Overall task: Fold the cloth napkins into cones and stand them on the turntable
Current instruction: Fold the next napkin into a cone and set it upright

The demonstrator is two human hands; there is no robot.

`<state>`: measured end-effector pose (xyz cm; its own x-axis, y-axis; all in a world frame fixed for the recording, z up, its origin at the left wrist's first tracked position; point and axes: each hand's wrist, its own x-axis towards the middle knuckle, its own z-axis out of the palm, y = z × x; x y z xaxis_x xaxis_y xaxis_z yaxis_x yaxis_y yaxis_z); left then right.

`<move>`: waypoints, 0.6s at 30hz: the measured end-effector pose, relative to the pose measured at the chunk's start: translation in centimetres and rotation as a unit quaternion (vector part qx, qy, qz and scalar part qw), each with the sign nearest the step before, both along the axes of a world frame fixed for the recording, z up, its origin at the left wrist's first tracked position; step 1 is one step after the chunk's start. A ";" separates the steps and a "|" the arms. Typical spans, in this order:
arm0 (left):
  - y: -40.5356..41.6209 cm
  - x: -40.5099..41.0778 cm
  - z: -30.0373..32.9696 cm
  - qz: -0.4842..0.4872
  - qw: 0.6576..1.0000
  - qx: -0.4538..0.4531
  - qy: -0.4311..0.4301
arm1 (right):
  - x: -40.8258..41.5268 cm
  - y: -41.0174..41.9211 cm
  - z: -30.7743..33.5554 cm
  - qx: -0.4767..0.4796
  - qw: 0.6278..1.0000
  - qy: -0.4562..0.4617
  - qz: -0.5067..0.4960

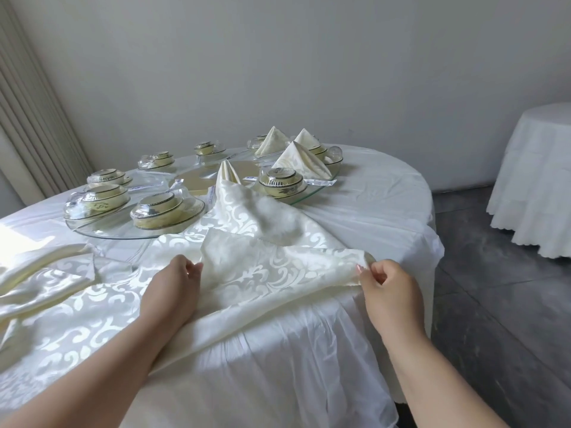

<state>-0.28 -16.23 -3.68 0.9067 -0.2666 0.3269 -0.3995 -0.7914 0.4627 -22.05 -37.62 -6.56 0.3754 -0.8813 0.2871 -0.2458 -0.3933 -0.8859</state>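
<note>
Cream damask napkin [278, 267], lying open on the bench [370, 211] near its front edge: I pinch its left fold with my left hand [176, 285] and its right corner with my right hand [386, 291], hands well apart. Three folded cones [298, 162] stand on the glass turntable [102, 233] among wrapped bowls [157, 208].

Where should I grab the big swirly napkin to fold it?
Pinch the napkin at its two near corners, from your own side, as the left hand and right hand do. It lies spread and limp, so holding both corners keeps the edge taut and straight.
</note>
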 end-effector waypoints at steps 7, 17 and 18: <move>1.5 0.3 0.2 0.009 1.000 -0.008 0.002 | -1.1 -4.4 4.0 0.247 0.858 -0.203 0.403; 1.5 0.4 0.2 0.022 1.000 -0.007 0.007 | 1.0 -5.7 6.7 0.318 0.854 -0.288 0.294; 1.5 0.3 0.2 0.021 1.000 -0.007 0.008 | 1.3 -5.8 6.9 0.296 0.878 -0.281 0.251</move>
